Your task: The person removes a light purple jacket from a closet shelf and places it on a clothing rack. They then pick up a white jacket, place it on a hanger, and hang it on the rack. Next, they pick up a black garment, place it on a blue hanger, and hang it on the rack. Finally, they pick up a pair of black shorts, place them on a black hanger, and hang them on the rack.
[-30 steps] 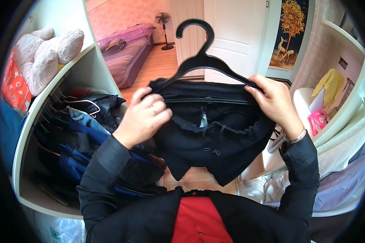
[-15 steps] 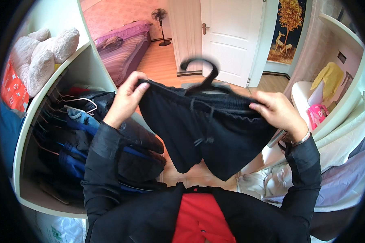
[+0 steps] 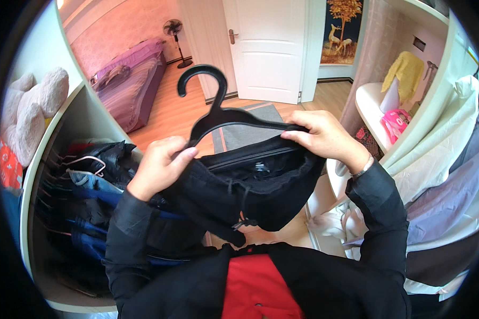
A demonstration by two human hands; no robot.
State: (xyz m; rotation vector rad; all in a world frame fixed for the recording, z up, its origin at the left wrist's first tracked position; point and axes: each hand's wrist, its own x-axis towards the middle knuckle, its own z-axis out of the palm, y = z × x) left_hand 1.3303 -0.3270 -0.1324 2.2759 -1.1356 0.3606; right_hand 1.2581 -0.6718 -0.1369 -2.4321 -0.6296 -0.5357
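Observation:
A pair of black shorts (image 3: 282, 196) with a drawstring hangs between my hands, its waistband spread open so the inside shows. Above the waistband is a black hanger (image 3: 214, 109), hook up and curving to the left. My left hand (image 3: 162, 166) is closed, pinching the left end of the waistband beside the hanger's left arm. At the other end my right hand (image 3: 329, 134) is closed too, with thumb and fingers on the waistband and the hanger's right arm. The hanger's lower bar runs inside the waist opening; its tips are hidden by my hands.
At left, an open wardrobe holds dark clothes on hangers (image 3: 93, 212), below a plush toy (image 3: 40, 101). White and grey garments (image 3: 436, 175) hang on the right, near a shelf with a yellow cloth (image 3: 402, 77). Ahead are a white door (image 3: 266, 48), bed (image 3: 130, 90), fan (image 3: 174, 32) and grey mat (image 3: 250, 127).
The hanger has tilted up and left, so its whole hook and shoulders now show above the waistband. The waistband has turned open toward me. The view has shifted to the right.

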